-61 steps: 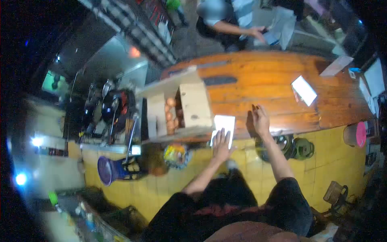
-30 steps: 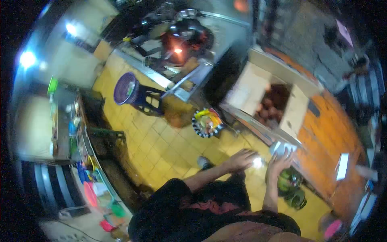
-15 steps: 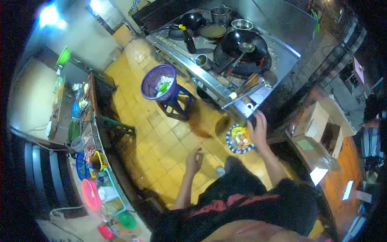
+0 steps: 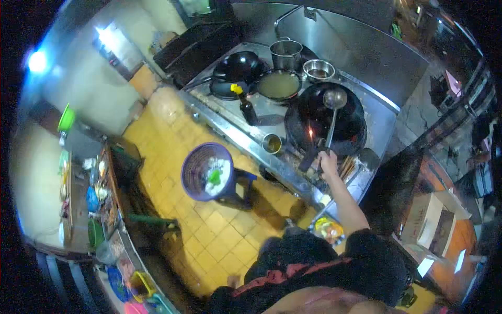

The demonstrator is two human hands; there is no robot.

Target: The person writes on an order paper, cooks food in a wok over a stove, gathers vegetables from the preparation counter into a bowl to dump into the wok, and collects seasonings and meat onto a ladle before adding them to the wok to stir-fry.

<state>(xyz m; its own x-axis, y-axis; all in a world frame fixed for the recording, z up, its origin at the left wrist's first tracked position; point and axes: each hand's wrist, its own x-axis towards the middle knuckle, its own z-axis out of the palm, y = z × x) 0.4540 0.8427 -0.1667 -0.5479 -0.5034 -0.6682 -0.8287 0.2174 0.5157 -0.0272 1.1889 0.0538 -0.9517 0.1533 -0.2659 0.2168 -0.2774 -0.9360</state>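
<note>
My right hand (image 4: 328, 163) is closed around the handle of a long metal ladle (image 4: 334, 99). The ladle's bowl lies over the dark inside of a large black wok (image 4: 305, 112) on the stove. A small flame or glow shows in the wok's left part. Low in the view, my left hand (image 4: 235, 281) hangs beside my body near my dark shirt; it is small and blurred, and its fingers cannot be made out. Under my right forearm, a patterned plate (image 4: 338, 240) with yellow and orange food is partly hidden.
On the steel stove (image 4: 261, 125) stand a dark bottle with a yellow cap (image 4: 247, 107), a metal cup (image 4: 272, 143), a tall pot (image 4: 286, 54), a pan of liquid (image 4: 278, 85) and a steel bowl (image 4: 318, 69). A purple basket (image 4: 191, 172) rests on a stool. An open carton (image 4: 421, 220) is at right.
My right hand has gone from beside the plate up to the ladle and gripped it. The ladle's handle has swung rightward. My left hand has dropped lower, and the view has shifted.
</note>
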